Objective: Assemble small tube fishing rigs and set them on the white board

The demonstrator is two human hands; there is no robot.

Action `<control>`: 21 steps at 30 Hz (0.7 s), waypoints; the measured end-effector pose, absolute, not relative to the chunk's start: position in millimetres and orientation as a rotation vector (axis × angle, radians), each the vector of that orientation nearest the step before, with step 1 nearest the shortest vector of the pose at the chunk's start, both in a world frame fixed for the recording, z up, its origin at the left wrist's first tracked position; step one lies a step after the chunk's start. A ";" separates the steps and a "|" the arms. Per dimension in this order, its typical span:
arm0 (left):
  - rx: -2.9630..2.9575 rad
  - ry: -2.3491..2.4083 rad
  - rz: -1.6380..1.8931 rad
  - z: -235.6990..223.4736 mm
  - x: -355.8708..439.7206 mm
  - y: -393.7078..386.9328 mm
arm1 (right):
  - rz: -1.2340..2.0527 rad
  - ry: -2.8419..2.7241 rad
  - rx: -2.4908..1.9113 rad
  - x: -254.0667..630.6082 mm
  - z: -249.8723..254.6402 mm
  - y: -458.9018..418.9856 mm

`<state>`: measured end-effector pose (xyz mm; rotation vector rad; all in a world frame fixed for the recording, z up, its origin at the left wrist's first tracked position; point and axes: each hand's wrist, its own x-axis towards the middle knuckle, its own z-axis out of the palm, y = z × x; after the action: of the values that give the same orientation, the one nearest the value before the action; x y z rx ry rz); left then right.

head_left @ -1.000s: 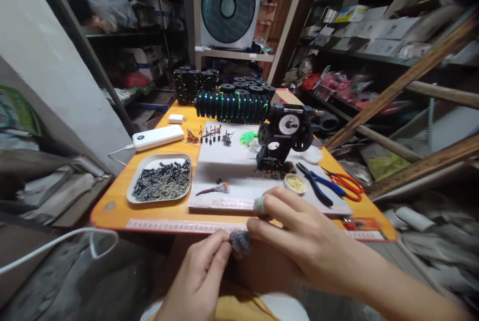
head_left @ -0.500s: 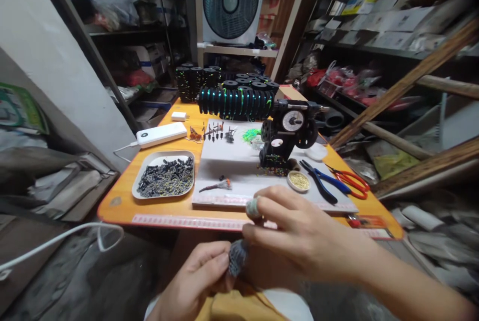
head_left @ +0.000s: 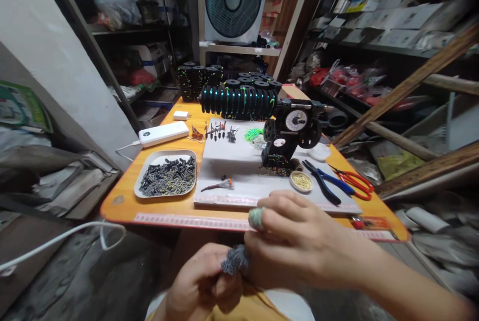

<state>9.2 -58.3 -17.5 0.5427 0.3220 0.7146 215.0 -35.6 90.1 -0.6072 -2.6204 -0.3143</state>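
A small dark grey bundle of thin strands or tiny pieces (head_left: 235,259) is pinched between the thumb and fingers of my left hand (head_left: 204,278), low in front of the table edge. I cannot make out its exact kind. My right hand (head_left: 292,236) meets the bundle's right side with bent fingers closed on it; the thumb is mostly hidden. Green tape (head_left: 256,218) wraps one fingertip of that hand. Beyond the hands, a brown tuft with an orange tip (head_left: 219,186) lies on the white board (head_left: 247,191).
A white tray of small dark tubular pieces (head_left: 140,189) stands left. A black winding machine (head_left: 286,131) carries a row of spools (head_left: 239,101). Blue-handled pliers (head_left: 324,181), orange-handled scissors (head_left: 359,184) and a dish of gold beads (head_left: 301,181) lie right. A white power bank (head_left: 164,133) sits back left.
My right hand has come down and closed in on the bundle's right side. The bundle has turned in my left fingers and shows more of its speckled end. The view has shifted slightly.
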 end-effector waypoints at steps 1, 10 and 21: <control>0.534 0.307 0.705 -17.9 9.6 -58.6 | -0.313 -2.608 -0.636 214.8 90.0 -35.3; 0.565 0.271 0.723 -17.9 6.6 -59.0 | 0.023 -2.537 -0.789 206.9 82.0 -31.4; 0.861 0.712 0.935 -15.2 -12.6 -62.4 | 0.545 -2.208 -1.080 203.2 56.0 -42.6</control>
<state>-12.6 -62.4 -15.2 0.8607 0.7118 0.9347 203.2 -42.6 56.0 -1.0797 -2.2083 0.5447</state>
